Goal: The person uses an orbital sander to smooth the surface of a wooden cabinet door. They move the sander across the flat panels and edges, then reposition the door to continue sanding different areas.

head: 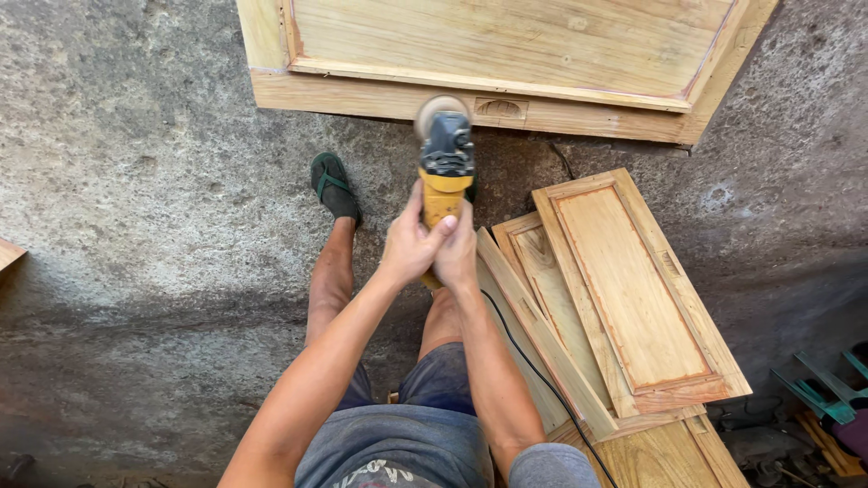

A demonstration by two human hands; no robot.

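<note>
Both hands: left hand (409, 244) and right hand (457, 251) wrapped together around the yellow grinder (444, 172).
Grinder: disc touching the near rail of the big wooden door panel (506, 54), just ahead of the hands.
Done, as judged: rail looks pale and smooth.
Left: stacked smaller panels (624, 289), right of the hands, on the floor.
</note>
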